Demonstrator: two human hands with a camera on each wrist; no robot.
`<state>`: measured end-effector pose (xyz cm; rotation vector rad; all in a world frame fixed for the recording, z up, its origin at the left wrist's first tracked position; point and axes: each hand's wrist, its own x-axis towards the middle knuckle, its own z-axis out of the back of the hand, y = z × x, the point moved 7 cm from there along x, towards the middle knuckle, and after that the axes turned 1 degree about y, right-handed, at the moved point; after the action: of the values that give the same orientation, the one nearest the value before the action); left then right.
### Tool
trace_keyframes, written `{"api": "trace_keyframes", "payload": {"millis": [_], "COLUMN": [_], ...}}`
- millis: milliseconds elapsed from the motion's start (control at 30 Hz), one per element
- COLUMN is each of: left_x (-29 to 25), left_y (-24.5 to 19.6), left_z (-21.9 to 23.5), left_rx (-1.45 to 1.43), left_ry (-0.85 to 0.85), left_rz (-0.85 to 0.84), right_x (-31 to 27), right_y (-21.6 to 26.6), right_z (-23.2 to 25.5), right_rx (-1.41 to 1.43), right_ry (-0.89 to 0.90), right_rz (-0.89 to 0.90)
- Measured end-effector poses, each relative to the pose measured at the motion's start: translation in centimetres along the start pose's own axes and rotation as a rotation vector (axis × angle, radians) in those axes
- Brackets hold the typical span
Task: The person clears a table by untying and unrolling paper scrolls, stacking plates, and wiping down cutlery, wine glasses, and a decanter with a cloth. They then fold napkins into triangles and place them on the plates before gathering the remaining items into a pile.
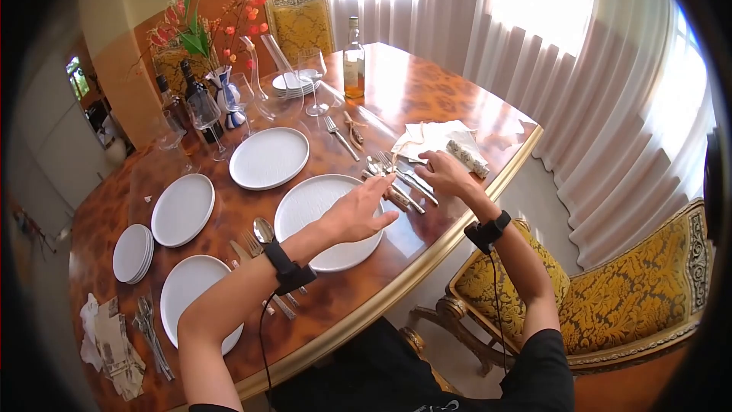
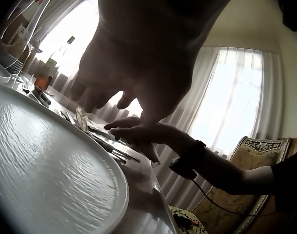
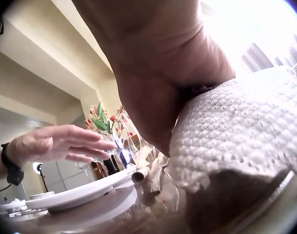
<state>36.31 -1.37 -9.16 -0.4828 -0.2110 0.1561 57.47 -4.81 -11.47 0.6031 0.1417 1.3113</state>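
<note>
My left hand [image 1: 357, 210] hovers over the right side of a large white plate [image 1: 329, 217], its fingers extended and nothing in them. Just right of the plate lies a bunch of cutlery [image 1: 418, 191], forks and knives among it, with a beige string [image 1: 412, 145] looping up beside it. My right hand [image 1: 448, 175] is over the handles' right side, fingers reaching left, thumb and forefinger apart in the left wrist view. Beside it are white napkins [image 1: 435, 137] and a patterned roll [image 1: 467, 159]. White quilted cloth [image 3: 241, 124] covers part of the right wrist view, hiding the right fingertips.
Several white plates [image 1: 269, 158] and cutlery [image 1: 332, 137] spread over the glossy table. Wine glasses [image 1: 206, 114], a glass decanter [image 1: 276, 99], a flower vase [image 1: 229, 95] and an amber bottle [image 1: 354, 65] stand behind. A yellow chair [image 1: 640, 290] is at right.
</note>
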Motion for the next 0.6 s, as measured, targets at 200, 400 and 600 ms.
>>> {"api": "trace_keyframes", "payload": {"millis": [200,400,600], "left_x": [-0.6,-10.1,-22.8], "left_y": [-2.1,1.5,9.4], "left_z": [2.1,11.3,21.7], "left_rx": [-0.282,-0.116,0.012], "left_ry": [-0.442,-0.604,-0.913], "left_rz": [-0.016,0.082,0.365], "right_x": [-3.6,-3.9,-2.1], "right_y": [13.5,9.7,-9.2], "right_z": [-1.6,3.4,7.0], "right_rx": [1.511,0.46,-0.305], "right_ry": [0.109,0.095,-0.141], "right_rz": [-0.071,0.18,-0.165]}}
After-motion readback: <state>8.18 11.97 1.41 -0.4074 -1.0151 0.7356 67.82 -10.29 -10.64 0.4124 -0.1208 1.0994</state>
